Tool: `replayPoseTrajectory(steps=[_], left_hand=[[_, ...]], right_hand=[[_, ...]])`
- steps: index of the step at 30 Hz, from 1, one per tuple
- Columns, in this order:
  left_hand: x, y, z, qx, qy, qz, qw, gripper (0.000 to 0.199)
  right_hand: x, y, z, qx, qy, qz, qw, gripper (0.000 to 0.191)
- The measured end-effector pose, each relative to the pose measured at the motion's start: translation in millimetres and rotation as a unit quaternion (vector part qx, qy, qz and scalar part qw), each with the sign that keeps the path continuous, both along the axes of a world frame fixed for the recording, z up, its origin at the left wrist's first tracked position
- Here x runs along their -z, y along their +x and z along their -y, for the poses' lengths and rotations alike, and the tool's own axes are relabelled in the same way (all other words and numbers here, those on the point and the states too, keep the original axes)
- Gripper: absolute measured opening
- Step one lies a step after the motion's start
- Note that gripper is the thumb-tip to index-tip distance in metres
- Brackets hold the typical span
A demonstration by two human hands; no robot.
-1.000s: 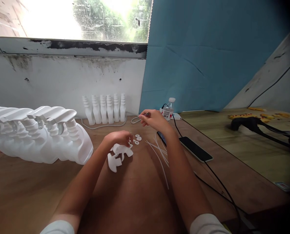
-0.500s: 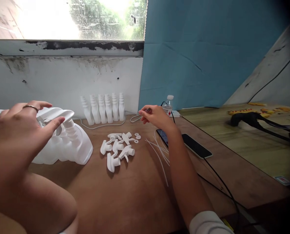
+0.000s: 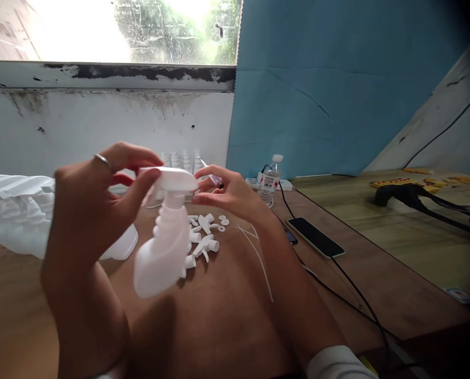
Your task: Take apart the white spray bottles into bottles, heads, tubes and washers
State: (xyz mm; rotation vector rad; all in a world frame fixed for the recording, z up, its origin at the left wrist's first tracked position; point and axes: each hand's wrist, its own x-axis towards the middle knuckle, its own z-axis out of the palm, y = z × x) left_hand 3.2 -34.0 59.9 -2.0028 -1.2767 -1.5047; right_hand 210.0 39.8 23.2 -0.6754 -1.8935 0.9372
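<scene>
My left hand (image 3: pixel 96 205), with a ring on one finger, is closed on the trigger head of a white spray bottle (image 3: pixel 162 258). The bottle hangs upright above the table. My right hand (image 3: pixel 231 195) holds a slim pen-like tool (image 3: pixel 212 178) with a thin pointed tip and a dark end; its exact kind is unclear. The right fingertips are at the nozzle end of the spray head; whether they touch it I cannot tell. Behind the bottle lie several loose white trigger sprayer heads (image 3: pixel 205 246), partly hidden, with small white rings (image 3: pixel 222 220) beside them.
White spray bottles (image 3: pixel 17 210) stand grouped at the left. Slim white bottles (image 3: pixel 186 159) line the wall, partly covered by my hands. Thin white tubes (image 3: pixel 263 263) lie by my right forearm. A clear water bottle (image 3: pixel 270 181), a phone (image 3: pixel 316 237) and black cables (image 3: pixel 361 295) are at the right.
My left hand has lifted a spray bottle from the group at the left and brought it rightward to the middle. My right hand has moved left, up to the spray head.
</scene>
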Motion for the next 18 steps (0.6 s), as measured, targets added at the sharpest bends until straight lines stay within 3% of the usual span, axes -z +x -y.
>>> replayPoseTrajectory(steps=[3, 6, 10, 18], left_hand=[[1.8, 15.3, -11.5, 0.075, -0.004, 0.046, 0.996, 0.007], [6.5, 24.2, -29.4, 0.141, -0.038, 0.123, 0.982, 0.004], [17.8, 31.2, -53.4, 0.192, -0.069, 0.165, 0.965, 0.009], [31.6, 27.3, -80.3, 0.188, -0.131, 0.164, 0.96, 0.028]], right_hand=[[-4.2, -5.6, 10.4, -0.057, -0.03, -0.042, 0.997, 0.04], [-7.7, -4.9, 15.0, -0.064, -0.055, -0.062, 0.994, 0.043], [-8.0, -2.4, 12.7, 0.005, -0.06, -0.055, 0.997, 0.043], [-1.2, 4.1, -2.8, 0.142, -0.012, -0.064, 0.988, 0.04]])
